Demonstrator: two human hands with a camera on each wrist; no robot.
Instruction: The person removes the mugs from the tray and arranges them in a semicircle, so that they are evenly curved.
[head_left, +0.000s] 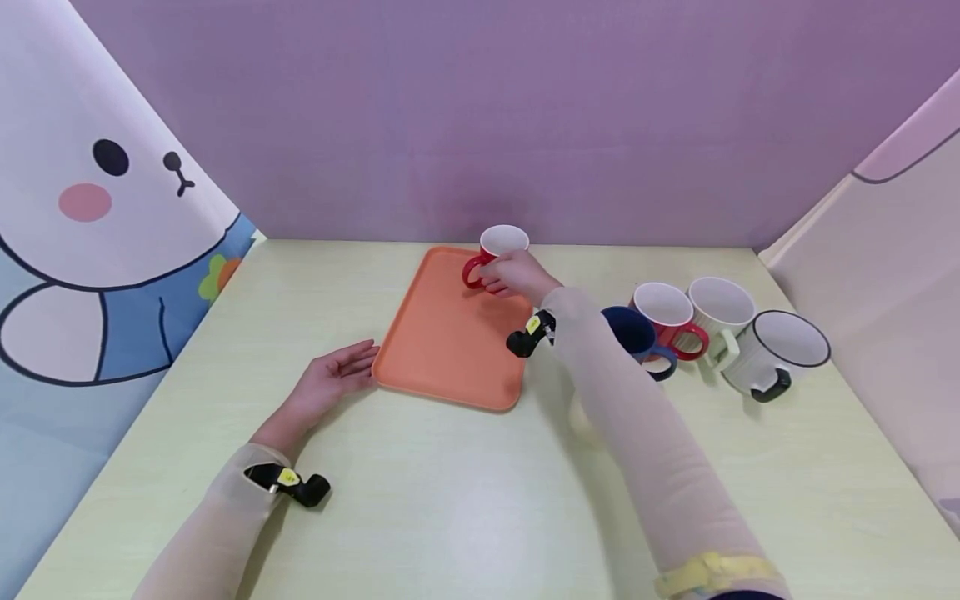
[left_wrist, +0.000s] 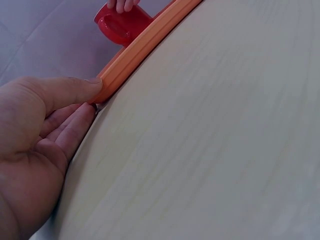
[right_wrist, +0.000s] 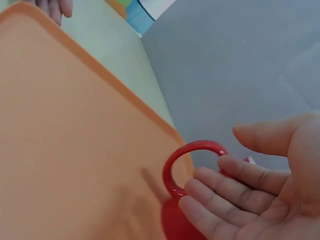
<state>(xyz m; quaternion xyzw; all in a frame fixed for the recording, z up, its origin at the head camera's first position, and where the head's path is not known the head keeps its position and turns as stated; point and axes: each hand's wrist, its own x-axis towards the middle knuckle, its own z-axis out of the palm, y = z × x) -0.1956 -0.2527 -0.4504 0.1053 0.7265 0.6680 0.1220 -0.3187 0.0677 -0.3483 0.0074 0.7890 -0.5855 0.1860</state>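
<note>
A red mug (head_left: 504, 240) with a white inside stands upright at the far right corner of the orange tray (head_left: 442, 342). My right hand (head_left: 519, 275) is at its near side, the fingers extended against the mug beside its handle (right_wrist: 168, 172). In the right wrist view the thumb stands apart from the fingers, and part of the mug is hidden behind them. At the tray's near left corner is my left hand (head_left: 333, 382), fingers fairly straight. The left wrist view shows its thumb (left_wrist: 75, 92) touching the tray's rim, with the fingertips low at the edge.
To the right stand a dark blue mug (head_left: 628, 329), partly behind my right sleeve, another red mug (head_left: 663, 302), a pale mug with a light green handle (head_left: 722, 304) and a white mug with a dark rim (head_left: 787, 342). A purple backdrop (head_left: 450, 125) rises behind the table.
</note>
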